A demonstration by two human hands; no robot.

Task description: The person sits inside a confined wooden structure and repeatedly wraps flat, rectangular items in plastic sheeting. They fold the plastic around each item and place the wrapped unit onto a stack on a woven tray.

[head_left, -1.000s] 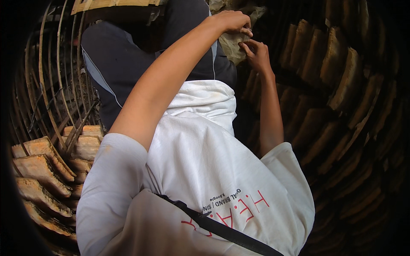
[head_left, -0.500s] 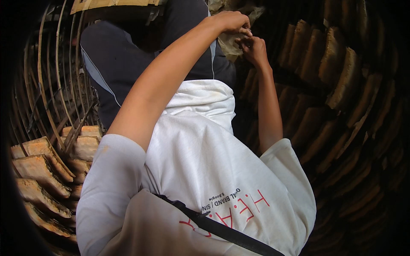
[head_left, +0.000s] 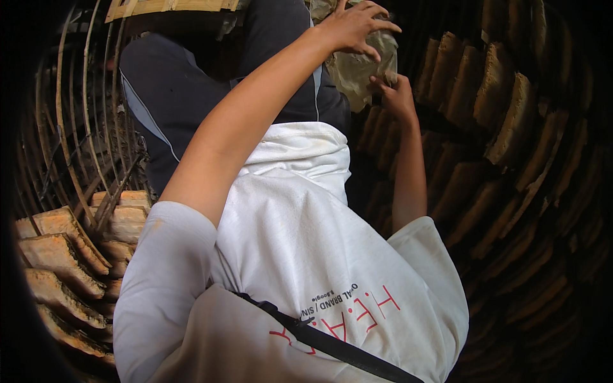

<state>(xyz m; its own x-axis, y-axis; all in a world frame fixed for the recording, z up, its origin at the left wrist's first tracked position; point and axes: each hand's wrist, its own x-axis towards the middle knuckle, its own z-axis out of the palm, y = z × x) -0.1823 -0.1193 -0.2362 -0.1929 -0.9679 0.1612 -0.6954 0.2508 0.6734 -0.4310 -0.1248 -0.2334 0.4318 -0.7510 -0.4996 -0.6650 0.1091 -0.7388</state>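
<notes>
Diagonally, the left arm reaches across the body, its elbow only slightly bent, and the left hand (head_left: 354, 29) stands at the upper part of a pale, crumpled sheet (head_left: 359, 80). Its fingers are spread wide, thumb angled down, clasping nothing; whether the palm brushes the sheet, I cannot tell. The right arm runs nearly straight up from the shirt (head_left: 306, 210), wrist turned inward, bringing the right hand (head_left: 398, 99) to the sheet's lower right edge. Thumb and forefinger point in at that edge, the other fingers curled; whether they pinch it, I cannot tell. The sheet sits just beside the outer edge of the trousers' (head_left: 172, 76) right leg. Upright slabs (head_left: 501, 89) stand in rows to the right; bent rods (head_left: 89, 115) rise at left.
</notes>
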